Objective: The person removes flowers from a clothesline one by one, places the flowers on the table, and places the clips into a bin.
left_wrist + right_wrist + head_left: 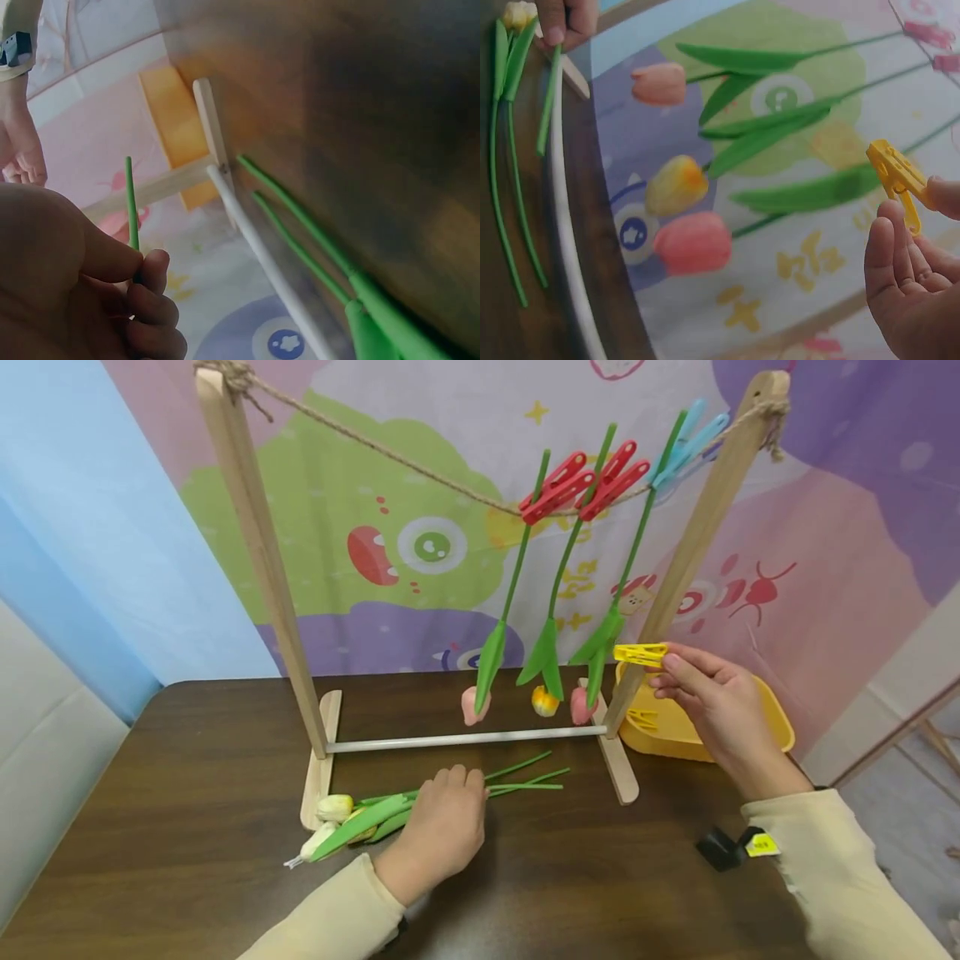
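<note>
My left hand is low over the dark table, pinching the green stem of an artificial tulip between thumb and fingers. Beneath and beside it lie more tulips with pale yellow heads, their stems pointing right. Raised by the right post, my right hand pinches a yellow clothespin by its handle end. In the right wrist view, this clothespin stands out past the fingertips, close to a hanging tulip's leaf. Three tulips hang head down from a rope, held by red clothespins and a blue clothespin.
A wooden frame carries the rope between its left post and right post, with a white bar low across it. Behind the right post stands a yellow basket with a yellow clothespin inside. A cartoon-printed curtain hangs behind.
</note>
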A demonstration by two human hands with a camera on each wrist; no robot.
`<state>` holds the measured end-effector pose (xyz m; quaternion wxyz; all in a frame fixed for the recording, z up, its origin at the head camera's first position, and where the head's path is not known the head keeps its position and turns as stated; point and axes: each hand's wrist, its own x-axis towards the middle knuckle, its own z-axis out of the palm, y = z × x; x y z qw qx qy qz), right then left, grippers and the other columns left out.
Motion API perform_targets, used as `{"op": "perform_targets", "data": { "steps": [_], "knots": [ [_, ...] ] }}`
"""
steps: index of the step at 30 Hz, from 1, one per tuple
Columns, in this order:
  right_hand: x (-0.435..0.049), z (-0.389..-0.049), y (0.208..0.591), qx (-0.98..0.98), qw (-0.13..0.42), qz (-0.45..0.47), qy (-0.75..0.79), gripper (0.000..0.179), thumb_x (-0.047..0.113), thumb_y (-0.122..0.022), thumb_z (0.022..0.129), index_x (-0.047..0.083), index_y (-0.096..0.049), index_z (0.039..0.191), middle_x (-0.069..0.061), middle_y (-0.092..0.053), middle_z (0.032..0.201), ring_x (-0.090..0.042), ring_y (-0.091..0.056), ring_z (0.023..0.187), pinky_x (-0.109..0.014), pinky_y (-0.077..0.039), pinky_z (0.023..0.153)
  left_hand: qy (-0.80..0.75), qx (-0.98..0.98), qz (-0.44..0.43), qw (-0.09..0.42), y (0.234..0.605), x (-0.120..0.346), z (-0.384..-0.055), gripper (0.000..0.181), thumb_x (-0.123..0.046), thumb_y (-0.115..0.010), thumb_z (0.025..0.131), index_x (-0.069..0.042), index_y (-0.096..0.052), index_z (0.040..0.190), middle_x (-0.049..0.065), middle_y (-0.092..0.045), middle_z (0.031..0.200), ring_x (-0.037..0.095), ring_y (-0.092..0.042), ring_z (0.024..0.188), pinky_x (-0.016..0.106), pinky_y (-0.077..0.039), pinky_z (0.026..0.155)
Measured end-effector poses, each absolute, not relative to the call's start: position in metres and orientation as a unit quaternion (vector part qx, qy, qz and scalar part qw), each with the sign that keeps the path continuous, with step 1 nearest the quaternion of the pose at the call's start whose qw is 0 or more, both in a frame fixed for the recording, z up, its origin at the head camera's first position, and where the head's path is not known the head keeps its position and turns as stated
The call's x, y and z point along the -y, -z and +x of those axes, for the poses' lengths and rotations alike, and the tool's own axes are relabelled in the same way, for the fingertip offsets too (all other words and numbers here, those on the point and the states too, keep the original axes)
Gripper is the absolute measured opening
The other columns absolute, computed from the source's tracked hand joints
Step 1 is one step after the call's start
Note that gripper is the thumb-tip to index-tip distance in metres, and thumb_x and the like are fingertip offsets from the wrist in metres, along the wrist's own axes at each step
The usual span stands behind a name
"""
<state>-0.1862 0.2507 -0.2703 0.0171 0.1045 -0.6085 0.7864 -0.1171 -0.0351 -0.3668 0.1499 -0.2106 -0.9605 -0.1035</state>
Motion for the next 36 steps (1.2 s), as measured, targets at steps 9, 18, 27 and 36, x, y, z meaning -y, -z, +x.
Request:
{"op": "perform_targets", "data": {
  "steps": [9,18,27,36],
  "knots": [
    [-0.28,-0.193,0.293,0.564,-0.021,0.102,-0.819,0.02,0.0,-0.053,0.092,0.005,-0.07,0.101,-0.004,-0.073,0.086,-0.013,-0.069,0.073,-0.021,-0.054,0.073,0.106,0.961,-0.211,0.145,0.379,0.035,-0.113,0.019,-0.015,-0.057,0.09,-0.005,-0.05,0.075,0.007,-0.048,0.067,0.023,-0.05,0.061,0.034,-0.039,0.049],
    [-0.307,-0.201,0.311,0.543,-0.033,0.049,-0.838,0.018,0.001,-0.054,0.092,0.004,-0.071,0.093,-0.006,-0.073,0.084,-0.015,-0.07,0.073,-0.024,-0.055,0.073,0.118,0.965,-0.203,0.113,0.384,0.032,-0.109,0.018,-0.015,-0.055,0.092,-0.004,-0.051,0.078,0.008,-0.051,0.069,0.024,-0.053,0.063,0.034,-0.038,0.05],
    [-0.324,-0.221,0.33,0.55,-0.052,0.015,-0.834,0.017,0.004,-0.055,0.092,0.005,-0.072,0.092,-0.004,-0.073,0.083,-0.014,-0.069,0.074,-0.023,-0.055,0.071,0.107,0.969,-0.201,0.094,0.392,0.028,-0.106,0.018,-0.017,-0.054,0.092,-0.005,-0.053,0.078,0.007,-0.051,0.07,0.023,-0.053,0.064,0.033,-0.038,0.05],
    [-0.331,-0.241,0.348,0.576,-0.069,-0.04,-0.813,0.01,0.009,-0.061,0.088,0.01,-0.071,0.089,-0.002,-0.073,0.082,-0.012,-0.069,0.073,-0.022,-0.055,0.07,0.103,0.969,-0.201,0.096,0.401,0.024,-0.106,0.018,-0.018,-0.055,0.091,-0.006,-0.053,0.078,0.007,-0.052,0.071,0.024,-0.054,0.065,0.034,-0.039,0.052]
  ]
}}
